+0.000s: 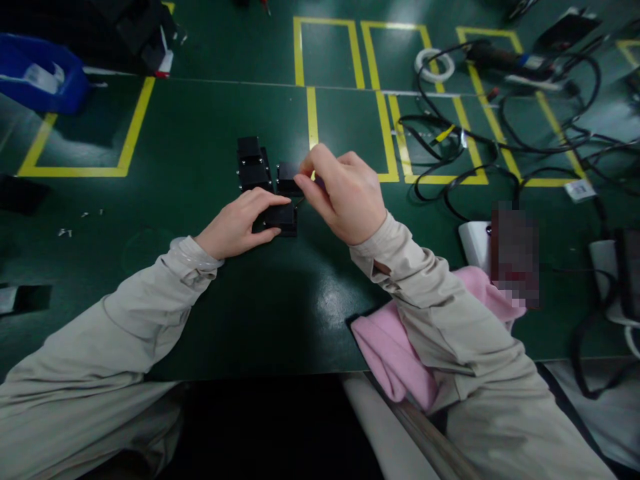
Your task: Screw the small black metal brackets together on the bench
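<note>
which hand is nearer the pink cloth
Right. The right hand is beyond the pink cloth, its sleeve crossing over it; the left hand is farther off, beyond and to the left.

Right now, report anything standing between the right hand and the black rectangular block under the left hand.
Nothing visible blocks the way. The right hand points a thin, partly yellow tool at the black rectangular block the left hand holds; another black block lies beyond it.

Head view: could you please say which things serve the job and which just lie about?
Likely in use: black block held by left hand; yellow-ended tool in right hand; neighbouring black blocks.
Likely lying about: pink cloth; white ring.
</note>
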A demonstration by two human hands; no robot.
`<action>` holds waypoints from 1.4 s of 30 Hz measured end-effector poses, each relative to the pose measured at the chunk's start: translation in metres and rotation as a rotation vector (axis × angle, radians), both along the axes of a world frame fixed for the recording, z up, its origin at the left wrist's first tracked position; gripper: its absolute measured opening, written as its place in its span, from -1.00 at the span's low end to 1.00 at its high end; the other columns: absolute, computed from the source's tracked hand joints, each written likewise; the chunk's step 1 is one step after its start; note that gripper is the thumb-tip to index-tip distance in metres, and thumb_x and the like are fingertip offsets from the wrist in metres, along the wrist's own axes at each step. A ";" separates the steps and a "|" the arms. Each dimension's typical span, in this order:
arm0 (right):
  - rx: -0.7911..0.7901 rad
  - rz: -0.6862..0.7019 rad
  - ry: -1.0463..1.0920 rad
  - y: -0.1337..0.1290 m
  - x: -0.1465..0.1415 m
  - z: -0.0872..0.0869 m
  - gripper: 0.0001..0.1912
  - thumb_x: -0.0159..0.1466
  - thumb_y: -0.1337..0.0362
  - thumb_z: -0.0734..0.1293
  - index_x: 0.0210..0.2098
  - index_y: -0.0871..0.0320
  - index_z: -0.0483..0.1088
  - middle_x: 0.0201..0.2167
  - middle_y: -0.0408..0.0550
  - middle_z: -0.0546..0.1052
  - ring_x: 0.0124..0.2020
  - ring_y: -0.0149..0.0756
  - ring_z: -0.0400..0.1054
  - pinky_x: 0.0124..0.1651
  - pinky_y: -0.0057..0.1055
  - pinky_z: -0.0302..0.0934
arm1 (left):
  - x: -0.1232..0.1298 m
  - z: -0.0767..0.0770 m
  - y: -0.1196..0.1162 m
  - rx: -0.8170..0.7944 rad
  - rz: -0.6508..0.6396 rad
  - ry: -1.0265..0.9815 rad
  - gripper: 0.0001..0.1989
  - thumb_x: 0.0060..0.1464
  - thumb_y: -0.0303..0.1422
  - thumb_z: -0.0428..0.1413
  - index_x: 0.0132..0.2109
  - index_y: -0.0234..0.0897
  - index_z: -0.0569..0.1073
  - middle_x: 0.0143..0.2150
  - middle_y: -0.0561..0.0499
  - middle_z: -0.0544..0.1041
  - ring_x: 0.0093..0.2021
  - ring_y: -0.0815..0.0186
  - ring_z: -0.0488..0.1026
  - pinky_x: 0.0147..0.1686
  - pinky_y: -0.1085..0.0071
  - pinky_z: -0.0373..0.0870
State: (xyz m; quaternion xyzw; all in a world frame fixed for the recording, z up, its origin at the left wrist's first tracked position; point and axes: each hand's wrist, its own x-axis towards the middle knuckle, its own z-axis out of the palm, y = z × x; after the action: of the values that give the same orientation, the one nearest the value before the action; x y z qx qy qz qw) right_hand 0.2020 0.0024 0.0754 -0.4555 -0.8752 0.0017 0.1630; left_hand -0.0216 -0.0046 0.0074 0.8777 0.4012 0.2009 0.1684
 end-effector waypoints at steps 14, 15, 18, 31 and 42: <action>0.015 0.003 0.014 0.002 0.002 -0.001 -0.46 0.48 0.07 -0.12 -0.02 0.20 0.37 -0.40 -0.09 0.47 -0.33 -0.34 0.40 0.00 -0.33 0.22 | 0.000 0.001 0.000 -0.030 0.010 0.003 -0.54 0.23 -0.24 0.09 0.23 -0.27 0.34 0.11 -0.13 0.44 0.16 0.07 0.38 0.18 0.10 0.31; 0.024 -0.001 0.022 0.002 0.002 -0.002 -0.51 0.48 0.12 -0.10 0.00 0.20 0.36 -0.39 -0.10 0.48 -0.34 -0.35 0.39 0.00 -0.34 0.22 | 0.000 0.001 0.000 -0.034 0.013 0.006 -0.53 0.23 -0.24 0.09 0.24 -0.27 0.34 0.12 -0.13 0.44 0.16 0.06 0.37 0.18 0.10 0.31; 0.030 0.004 0.042 0.002 0.001 -0.002 -0.60 0.45 0.24 -0.05 0.04 0.20 0.32 -0.31 -0.08 0.51 -0.35 -0.35 0.37 0.00 -0.35 0.21 | 0.000 0.001 0.000 -0.033 0.017 0.009 -0.53 0.23 -0.25 0.09 0.23 -0.28 0.34 0.12 -0.13 0.44 0.16 0.07 0.38 0.17 0.11 0.32; 0.015 -0.003 0.050 0.002 0.001 -0.001 -0.62 0.44 0.27 -0.02 0.04 0.17 0.33 -0.33 -0.08 0.51 -0.37 -0.35 0.34 0.01 -0.35 0.19 | 0.000 0.000 0.000 -0.012 0.008 0.006 -0.54 0.23 -0.26 0.10 0.23 -0.29 0.35 0.11 -0.13 0.46 0.14 0.08 0.40 0.16 0.13 0.34; 0.018 -0.016 0.019 0.003 0.000 -0.002 -0.58 0.45 0.25 -0.04 0.06 0.24 0.32 -0.37 -0.09 0.47 -0.37 -0.33 0.34 0.02 -0.31 0.23 | 0.001 0.002 0.000 -0.037 0.015 0.005 -0.53 0.22 -0.25 0.09 0.24 -0.28 0.34 0.12 -0.14 0.45 0.15 0.07 0.39 0.17 0.11 0.33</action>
State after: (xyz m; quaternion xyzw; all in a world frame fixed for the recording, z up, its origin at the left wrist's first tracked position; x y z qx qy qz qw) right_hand 0.2018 0.0057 0.0733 -0.4611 -0.8699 -0.0032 0.1752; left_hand -0.0210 -0.0051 0.0091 0.8719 0.4118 0.1923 0.1821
